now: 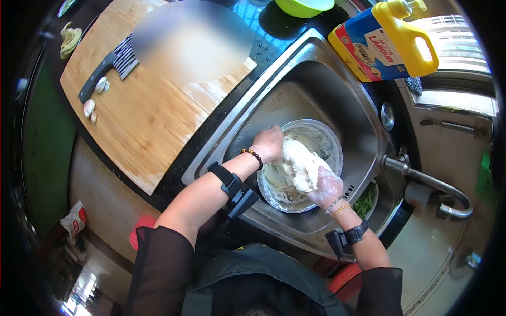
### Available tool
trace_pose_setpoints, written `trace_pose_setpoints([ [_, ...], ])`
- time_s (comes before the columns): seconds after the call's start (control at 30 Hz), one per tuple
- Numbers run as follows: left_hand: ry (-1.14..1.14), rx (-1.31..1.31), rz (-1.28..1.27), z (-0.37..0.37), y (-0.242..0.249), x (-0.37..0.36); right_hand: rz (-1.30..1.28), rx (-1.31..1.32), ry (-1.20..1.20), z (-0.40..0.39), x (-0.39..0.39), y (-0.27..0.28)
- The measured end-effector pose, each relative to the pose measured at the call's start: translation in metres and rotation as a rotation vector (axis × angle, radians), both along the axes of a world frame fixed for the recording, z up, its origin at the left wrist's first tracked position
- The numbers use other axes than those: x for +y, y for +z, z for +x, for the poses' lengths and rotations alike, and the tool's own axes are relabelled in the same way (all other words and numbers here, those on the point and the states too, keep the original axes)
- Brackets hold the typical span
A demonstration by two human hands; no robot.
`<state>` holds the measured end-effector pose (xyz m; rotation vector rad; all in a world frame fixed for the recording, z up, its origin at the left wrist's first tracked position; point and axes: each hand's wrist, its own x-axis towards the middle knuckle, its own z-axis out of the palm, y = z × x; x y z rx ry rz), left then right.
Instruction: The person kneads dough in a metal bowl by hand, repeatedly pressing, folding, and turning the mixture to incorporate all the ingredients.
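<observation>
A metal bowl (337, 145) sits in the stainless steel sink, its inside smeared with wet flour. Across it lies a lump of white, sticky dough (301, 163). My left hand (269, 143) is closed at the bowl's upper left rim, beside the end of the dough; its fingertips are hidden. Flour coats my right hand (328, 187), whose fingers are wrapped round the lower right end of the dough inside the bowl.
Left of the sink (363, 105), a wooden board (153, 126) carries a knife (108, 68) and garlic cloves (89, 109). A yellow detergent jug (382, 45) stands behind the sink. The faucet (432, 179) reaches over the right side, near greens (365, 203) in a bowl.
</observation>
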<state>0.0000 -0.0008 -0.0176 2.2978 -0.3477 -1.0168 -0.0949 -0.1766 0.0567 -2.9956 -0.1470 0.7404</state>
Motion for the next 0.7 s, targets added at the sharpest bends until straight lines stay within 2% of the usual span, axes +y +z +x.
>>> trace_pose_setpoints([
  [0.03, 0.007, 0.007, 0.003, 0.000, 0.001, 0.000, -0.104, 0.213, -0.013, 0.000, 0.002, -0.003],
  [0.07, 0.013, 0.015, 0.006, 0.000, 0.002, 0.000, -0.089, 0.132, 0.042, -0.004, 0.005, -0.009],
  [0.17, 0.035, 0.001, -0.010, -0.002, -0.008, -0.001, -0.104, 0.167, 0.122, -0.005, 0.015, -0.026],
  [0.23, 0.054, 0.000, -0.031, -0.003, -0.012, -0.002, -0.097, 0.185, 0.064, -0.006, 0.022, -0.035],
  [0.3, 0.071, -0.001, -0.050, -0.004, -0.011, -0.001, -0.156, 0.422, 0.019, 0.000, 0.031, -0.039],
  [0.43, 0.096, 0.008, -0.043, -0.004, -0.008, -0.001, -0.138, 0.355, 0.115, -0.003, 0.039, -0.053],
  [0.7, 0.089, 0.020, -0.035, -0.004, 0.001, 0.000, -0.138, 0.481, 0.040, 0.005, 0.053, -0.080],
])
